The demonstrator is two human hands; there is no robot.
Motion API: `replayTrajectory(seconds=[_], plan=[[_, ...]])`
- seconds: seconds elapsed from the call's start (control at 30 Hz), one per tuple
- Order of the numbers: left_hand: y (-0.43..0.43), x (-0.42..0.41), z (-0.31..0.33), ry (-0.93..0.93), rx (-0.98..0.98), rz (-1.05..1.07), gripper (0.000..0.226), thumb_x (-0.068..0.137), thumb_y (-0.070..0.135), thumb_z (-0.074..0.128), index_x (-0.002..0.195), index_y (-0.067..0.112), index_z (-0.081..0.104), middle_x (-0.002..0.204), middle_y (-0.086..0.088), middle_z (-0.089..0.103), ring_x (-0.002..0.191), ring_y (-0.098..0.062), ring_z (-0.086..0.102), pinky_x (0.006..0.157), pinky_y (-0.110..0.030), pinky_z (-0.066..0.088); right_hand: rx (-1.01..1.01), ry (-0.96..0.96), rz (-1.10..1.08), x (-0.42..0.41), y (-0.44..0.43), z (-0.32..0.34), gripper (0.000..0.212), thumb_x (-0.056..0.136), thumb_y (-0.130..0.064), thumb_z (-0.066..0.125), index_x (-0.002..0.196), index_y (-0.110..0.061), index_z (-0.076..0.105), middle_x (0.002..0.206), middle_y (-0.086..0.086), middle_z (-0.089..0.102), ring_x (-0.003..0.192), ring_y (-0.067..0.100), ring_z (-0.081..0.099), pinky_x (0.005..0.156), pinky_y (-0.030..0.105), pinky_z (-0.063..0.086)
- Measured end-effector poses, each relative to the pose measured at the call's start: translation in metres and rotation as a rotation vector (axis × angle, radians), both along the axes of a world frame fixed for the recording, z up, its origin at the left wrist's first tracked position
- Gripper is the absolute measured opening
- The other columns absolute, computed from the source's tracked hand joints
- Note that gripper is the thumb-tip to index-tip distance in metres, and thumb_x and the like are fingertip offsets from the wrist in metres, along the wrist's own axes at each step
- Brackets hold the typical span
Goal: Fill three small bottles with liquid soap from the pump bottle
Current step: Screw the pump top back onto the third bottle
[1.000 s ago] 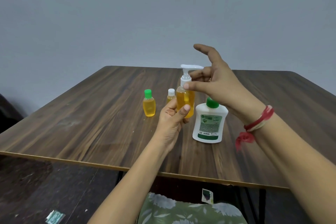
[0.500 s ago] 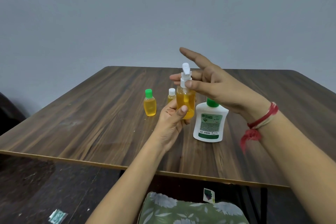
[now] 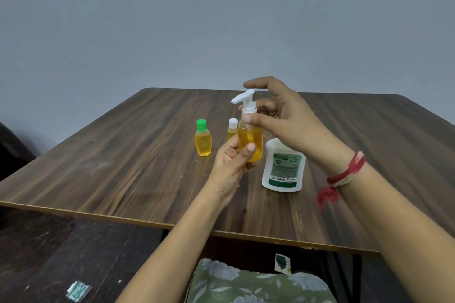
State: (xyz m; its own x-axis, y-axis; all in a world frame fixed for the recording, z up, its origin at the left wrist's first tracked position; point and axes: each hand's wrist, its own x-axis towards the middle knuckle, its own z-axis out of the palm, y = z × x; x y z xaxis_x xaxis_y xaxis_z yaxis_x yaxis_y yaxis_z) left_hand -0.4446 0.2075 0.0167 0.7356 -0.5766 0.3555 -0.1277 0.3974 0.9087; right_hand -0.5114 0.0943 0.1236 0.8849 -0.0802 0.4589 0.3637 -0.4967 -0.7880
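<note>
head view. since half a second ago the pump head [image 3: 242, 97] has turned: its nozzle, then facing the camera, now points left and slightly up. the pump bottle [image 3: 250, 141], holding orange liquid, appears lifted clear of the table [image 3: 123, 155]. the left hand [image 3: 230, 163] is wrapped round its lower body, thumb across the front. the right hand [image 3: 285, 118] pinches the white collar under the pump head between thumb and fingers, index finger stretched out above the nozzle.

step in hand, as judged: rotating the pump top, either unlocking it or working the screw collar; which one cannot be told. left of the pump bottle stands the green-capped bottle [image 3: 203, 139]; the white-capped bottle [image 3: 232, 127] is just beside the pump bottle. both are capped and show yellow liquid. the next move calls for a steady hold on the body while the collar turns.

hidden: the white bottle [image 3: 283, 167], right of the pump bottle, has its top covered by the right hand. the white-capped bottle's lower part sits behind the left hand. a third small bottle cannot be identified.
</note>
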Motion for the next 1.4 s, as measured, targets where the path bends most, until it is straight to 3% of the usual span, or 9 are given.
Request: replayTrajectory(seconds=[0.1,0.27,0.43,0.7,0.9,1.03,1.13,1.27,1.4], plan=[[0.002,0.003,-0.002,-0.015,0.002,0.006,0.056,0.062,0.063,0.076,0.107,0.030,0.070,0.105,0.003,0.069,0.102,-0.014,0.060,0.085,-0.030,0.048,-0.016,0.022,0.051,-0.002,-0.003,0.005,0.051,0.084,-0.004,0.067,0.126,-0.026,0.048,0.089,0.011,0.074,0.087,0.031,0.069,0.086,0.044,0.055],[-0.001,0.001,-0.011,-0.024,0.009,0.023,0.060,0.068,0.061,0.072,0.111,0.019,0.065,0.103,0.007,0.071,0.103,-0.009,0.063,0.087,-0.025,0.048,-0.031,-0.053,-0.144,0.002,0.011,-0.011,0.046,0.081,-0.010,0.070,0.112,-0.027,0.041,0.079,0.000,0.074,0.067,0.006,0.067,0.070,0.022,0.054],[0.001,0.001,-0.019,-0.043,0.011,0.075,0.079,0.073,0.058,0.070,0.127,0.002,0.055,0.115,-0.002,0.067,0.115,-0.020,0.059,0.101,-0.038,0.046,0.006,-0.121,-0.202,0.010,0.019,-0.031,0.041,0.083,-0.009,0.068,0.106,-0.024,0.038,0.082,-0.003,0.073,0.068,-0.002,0.064,0.063,0.006,0.044],[0.003,0.013,-0.031,-0.056,0.129,0.155,0.044,0.086,0.020,0.069,0.125,0.016,0.049,0.111,0.002,0.066,0.107,-0.008,0.062,0.085,-0.021,0.049,0.015,-0.246,-0.219,-0.004,0.009,-0.032,0.057,0.085,-0.011,0.066,0.131,-0.029,0.038,0.111,-0.006,0.067,0.108,0.001,0.061,0.093,0.019,0.046],[-0.005,0.027,-0.045,-0.099,0.361,0.176,0.033,0.085,0.023,0.071,0.112,0.023,0.051,0.098,0.009,0.063,0.091,-0.003,0.060,0.085,-0.028,0.051,0.226,-0.414,-0.333,-0.035,-0.047,-0.035,0.048,0.083,-0.012,0.063,0.122,-0.028,0.040,0.105,0.002,0.063,0.098,0.007,0.062,0.091,0.022,0.047],[-0.015,0.029,-0.048,-0.088,0.417,0.236,0.043,0.087,0.025,0.069,0.125,0.020,0.047,0.112,0.008,0.061,0.102,-0.006,0.059,0.088,-0.023,0.048,0.296,-0.302,-0.412,-0.041,-0.071,-0.057,0.046,0.080,-0.018,0.064,0.117,-0.032,0.041,0.104,0.002,0.060,0.090,0.001,0.059,0.081,0.012,0.047],[-0.019,0.030,-0.051,-0.089,0.435,0.293,0.042,0.087,0.025,0.069,0.122,0.022,0.048,0.108,0.012,0.061,0.102,-0.007,0.059,0.090,-0.027,0.048,0.308,-0.182,-0.415,-0.038,-0.078,-0.077,0.048,0.085,-0.001,0.064,0.120,-0.025,0.041,0.108,0.007,0.058,0.091,0.007,0.059,0.077,0.009,0.048],[-0.019,0.031,-0.050,-0.095,0.462,0.315,0.042,0.086,0.027,0.069,0.121,0.026,0.046,0.108,0.015,0.059,0.102,-0.003,0.057,0.092,-0.027,0.047,0.271,0.011,-0.335,-0.030,-0.079,-0.096,0.057,0.081,0.005,0.066,0.122,-0.024,0.041,0.112,0.005,0.054,0.104,0.018,0.057,0.089,0.022,0.048],[-0.015,0.033,-0.050,-0.102,0.508,0.316,0.039,0.086,0.031,0.069,0.116,0.030,0.044,0.109,0.016,0.057,0.103,-0.004,0.055,0.092,-0.029,0.046,0.250,0.186,-0.248,-0.018,-0.077,-0.107,0.076,0.072,0.002,0.077,0.133,-0.023,0.038,0.117,-0.002,0.056,0.109,0.013,0.054,0.098,0.029,0.044]])
